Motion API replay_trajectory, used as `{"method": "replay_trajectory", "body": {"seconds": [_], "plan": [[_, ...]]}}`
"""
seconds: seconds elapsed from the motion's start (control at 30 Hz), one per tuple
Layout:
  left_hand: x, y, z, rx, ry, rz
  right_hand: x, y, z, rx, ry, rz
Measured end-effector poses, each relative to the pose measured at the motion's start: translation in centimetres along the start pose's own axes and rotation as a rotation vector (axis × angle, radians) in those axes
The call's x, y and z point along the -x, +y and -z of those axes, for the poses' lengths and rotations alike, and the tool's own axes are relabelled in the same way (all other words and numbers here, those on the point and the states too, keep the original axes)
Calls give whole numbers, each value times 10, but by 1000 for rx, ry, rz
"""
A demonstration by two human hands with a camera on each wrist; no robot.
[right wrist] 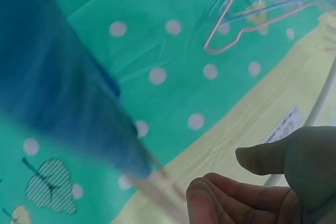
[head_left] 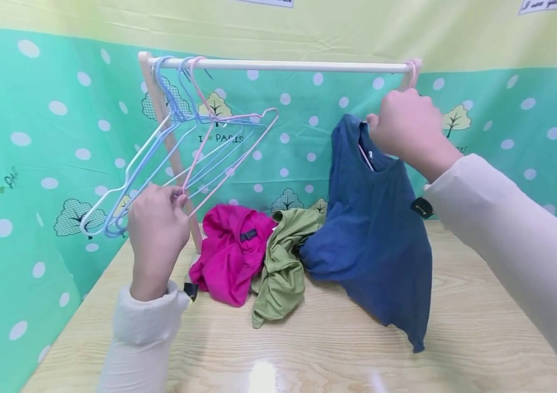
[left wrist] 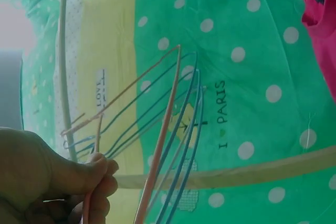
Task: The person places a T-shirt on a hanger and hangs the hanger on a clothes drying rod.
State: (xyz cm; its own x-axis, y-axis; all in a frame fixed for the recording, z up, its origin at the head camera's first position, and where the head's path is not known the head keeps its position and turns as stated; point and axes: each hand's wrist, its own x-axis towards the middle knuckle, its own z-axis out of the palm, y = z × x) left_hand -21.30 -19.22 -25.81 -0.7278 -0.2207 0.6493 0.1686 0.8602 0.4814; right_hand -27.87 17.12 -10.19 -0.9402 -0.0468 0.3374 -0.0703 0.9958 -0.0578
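Shirt (head_left: 377,229) hangs near the rail's right end (head_left: 398,67), right hand (head_left: 410,123) loosely curled alongside, apparently empty. Left hand (head_left: 158,232) pinches a pink hanger (left wrist: 164,129); I'd lift it clear first, blue hangers (head_left: 176,112) could snag.

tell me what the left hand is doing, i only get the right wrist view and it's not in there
Observer: The left hand is pinching a thin pink clothes hanger between thumb and fingers.
Operator: copy, any clothes lying around outside my view
Observer: Yes, a crumpled magenta cloth garment and a crumpled olive-green cloth garment lie side by side on the light wood-grain table.
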Motion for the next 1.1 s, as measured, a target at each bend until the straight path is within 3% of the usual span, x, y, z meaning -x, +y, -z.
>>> {"method": "replay_trajectory", "body": {"seconds": [0.13, 0.33, 0.63, 0.8, 1.1], "plan": [[0, 1, -3, 29, 50, 12, 6, -16, -9, -5, 29, 89], [0, 0, -5, 57, 119, -24, 7, -34, -29, 14, 25, 144], [1, 1, -5, 151, 203, -95, 6, -57, -69, -27, -48, 94], [4, 5, 7, 152, 185, -124, 6, -66, -93, -47, -69, 86], [13, 10, 26, 96, 37, -130, 8, -72, -142, -138, -152, 66]]}}
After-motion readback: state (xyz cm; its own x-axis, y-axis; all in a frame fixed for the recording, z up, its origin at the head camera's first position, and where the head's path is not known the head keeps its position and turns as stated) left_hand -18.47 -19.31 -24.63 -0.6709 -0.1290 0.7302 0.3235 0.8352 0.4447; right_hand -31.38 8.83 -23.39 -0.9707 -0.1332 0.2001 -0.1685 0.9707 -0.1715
